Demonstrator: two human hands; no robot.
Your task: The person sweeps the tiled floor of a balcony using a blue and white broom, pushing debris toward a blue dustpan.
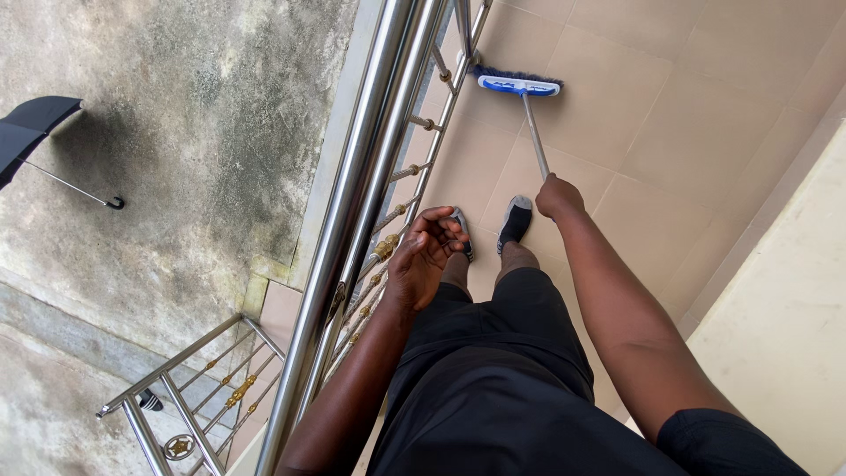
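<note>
My right hand (559,196) grips the thin metal handle of a push broom (520,85), whose blue and white head rests on the beige floor tiles (634,106) ahead of my feet, close to the railing. My left hand (425,251) hangs free at my side beside the railing, palm up, fingers loosely curled, holding nothing. Below it I see my black shorts and two dark shoes (515,220) on the tiles.
A steel railing (370,176) with gold fittings runs along my left, guarding a drop to a stained concrete yard. A black open umbrella (31,132) lies down there. A lower railing (185,397) and a cream wall (784,317) on my right bound the space.
</note>
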